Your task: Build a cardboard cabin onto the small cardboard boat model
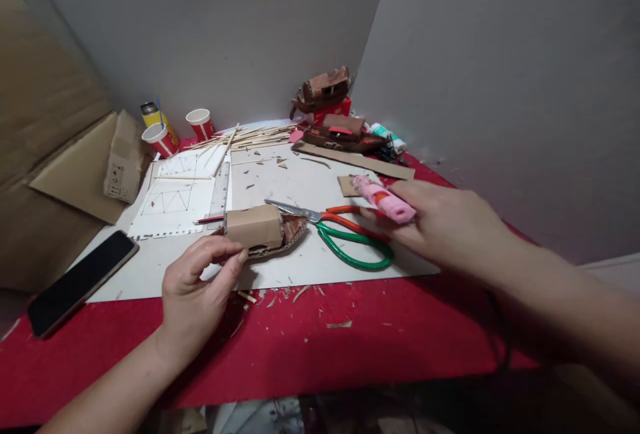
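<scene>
My left hand (197, 291) pinches the near edge of a small cardboard boat model (254, 229), thumb and forefinger at its left end. The boat has a curved tan roof and a brown, pointed right end. A pink hot glue gun (383, 199) is in my right hand (440, 224), raised over the right side of the table; its tip points away from me, over a small cardboard piece (347, 186). Between the hands lie scissors (355, 257) with one green and one orange handle, their blades behind the boat's right end.
Two finished boat models (327, 87) (345, 133) stand at the back, near a cardboard strip (355, 161). Thin wooden sticks (250, 135), paper cups (200, 126) and truss drawings (167, 201) lie further left. A phone (83, 281) and cardboard box (45, 121) are at left.
</scene>
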`<state>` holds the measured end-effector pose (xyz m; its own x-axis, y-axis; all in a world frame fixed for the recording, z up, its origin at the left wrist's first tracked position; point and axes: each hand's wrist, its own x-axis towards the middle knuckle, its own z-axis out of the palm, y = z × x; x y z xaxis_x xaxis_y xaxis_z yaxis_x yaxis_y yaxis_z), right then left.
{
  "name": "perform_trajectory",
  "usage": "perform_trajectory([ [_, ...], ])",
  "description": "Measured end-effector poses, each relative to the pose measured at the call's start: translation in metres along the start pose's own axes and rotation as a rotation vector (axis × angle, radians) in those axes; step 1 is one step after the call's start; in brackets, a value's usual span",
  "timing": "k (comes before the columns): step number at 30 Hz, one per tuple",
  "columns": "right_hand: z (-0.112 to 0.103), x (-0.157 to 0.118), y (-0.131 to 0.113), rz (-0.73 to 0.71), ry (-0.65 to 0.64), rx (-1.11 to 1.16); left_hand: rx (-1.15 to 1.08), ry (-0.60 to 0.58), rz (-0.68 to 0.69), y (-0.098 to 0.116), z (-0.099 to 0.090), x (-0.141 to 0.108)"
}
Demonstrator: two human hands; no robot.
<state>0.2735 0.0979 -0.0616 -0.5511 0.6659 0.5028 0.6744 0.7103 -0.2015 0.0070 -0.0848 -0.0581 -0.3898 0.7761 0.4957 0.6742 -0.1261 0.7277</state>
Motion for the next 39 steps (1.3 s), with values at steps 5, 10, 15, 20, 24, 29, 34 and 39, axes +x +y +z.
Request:
perform_trajectory([
  [5, 0.015, 0.001, 0.044, 0.032, -0.023, -0.002, 0.132, -0.004, 0.032, 0.001, 0.003, -0.005],
  [10, -0.02, -0.008, 0.025, -0.066, -0.031, 0.181, 0.158, -0.086, 0.21, 0.007, 0.001, -0.011],
  [15, -0.027, -0.021, -0.062, -0.207, 0.017, 0.638, 0.023, -0.162, 0.31, 0.023, 0.01, -0.017],
  [20, 0.0, -0.023, -0.108, -0.275, -0.046, 0.818, -0.171, -0.116, 0.01, 0.043, 0.018, -0.021],
  [24, 0.005, -0.021, -0.113, -0.361, -0.043, 0.821, -0.294, -0.244, -0.261, 0.048, 0.015, -0.015],
  [29, 0.012, -0.019, -0.119, -0.395, -0.087, 0.763, -0.377, -0.351, -0.391, 0.042, 0.012, -0.008],
  [34, 0.017, -0.013, -0.123, -0.195, -0.119, 0.772, -0.373, -0.331, -0.347, 0.037, -0.001, -0.007],
  [39, 0.018, -0.006, -0.126, 0.059, -0.045, 0.776, -0.187, -0.03, -0.226, 0.016, -0.022, 0.0],
])
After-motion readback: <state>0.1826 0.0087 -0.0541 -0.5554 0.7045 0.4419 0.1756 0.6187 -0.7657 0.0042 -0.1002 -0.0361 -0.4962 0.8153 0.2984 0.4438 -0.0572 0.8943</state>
